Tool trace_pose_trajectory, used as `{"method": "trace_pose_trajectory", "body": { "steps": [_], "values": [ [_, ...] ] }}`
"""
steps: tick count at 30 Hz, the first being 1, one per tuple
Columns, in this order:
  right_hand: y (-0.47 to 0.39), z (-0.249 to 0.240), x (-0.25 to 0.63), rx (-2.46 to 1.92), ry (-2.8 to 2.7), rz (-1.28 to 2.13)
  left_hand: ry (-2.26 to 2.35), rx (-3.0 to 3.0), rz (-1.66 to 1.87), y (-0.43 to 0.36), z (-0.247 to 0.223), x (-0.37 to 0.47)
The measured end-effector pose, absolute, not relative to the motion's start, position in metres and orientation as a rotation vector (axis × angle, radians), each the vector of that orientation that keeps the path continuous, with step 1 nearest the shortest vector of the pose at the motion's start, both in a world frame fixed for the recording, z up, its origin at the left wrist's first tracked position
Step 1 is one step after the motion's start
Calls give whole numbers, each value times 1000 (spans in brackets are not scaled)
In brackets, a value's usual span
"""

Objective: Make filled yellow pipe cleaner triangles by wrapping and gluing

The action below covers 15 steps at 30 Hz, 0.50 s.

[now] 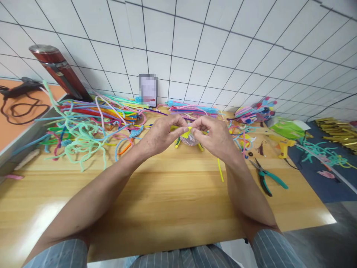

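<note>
Both hands meet over the far middle of the wooden table. My left hand pinches a small yellow piece between thumb and forefinger. From the other side my right hand pinches the same yellow piece, its fingertips almost touching the left ones. Just beneath the fingers is a clear, shiny round object, partly hidden, with yellow and green bits at its sides. A yellow pipe cleaner strip hangs or lies below my right wrist.
Tangled mint pipe cleaners and coloured bundles cover the left and back. A phone leans on the tiled wall beside a red flask. Teal-handled pliers and a yellow glue gun lie right. Gold strips are farther right.
</note>
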State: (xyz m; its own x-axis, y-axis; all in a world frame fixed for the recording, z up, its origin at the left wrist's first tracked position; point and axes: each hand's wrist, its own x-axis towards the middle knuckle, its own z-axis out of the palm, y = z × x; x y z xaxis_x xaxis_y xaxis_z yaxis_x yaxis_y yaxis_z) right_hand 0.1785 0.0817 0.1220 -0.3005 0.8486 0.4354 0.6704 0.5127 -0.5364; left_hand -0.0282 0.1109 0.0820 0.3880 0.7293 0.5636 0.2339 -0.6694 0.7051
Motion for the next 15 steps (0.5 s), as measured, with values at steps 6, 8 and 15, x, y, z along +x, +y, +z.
{"method": "trace_pose_trajectory", "body": {
  "steps": [6, 8, 15],
  "values": [
    [84, 117, 180, -1251, -2101, 306, 856, 2305, 1221, 112, 79, -31],
    [84, 117, 181, -1241, -2115, 309, 864, 2329, 1229, 112, 79, -31],
    [84, 120, 182, -1218, -2164, 248, 868, 2279, 1183, 109, 84, -29]
  ]
}}
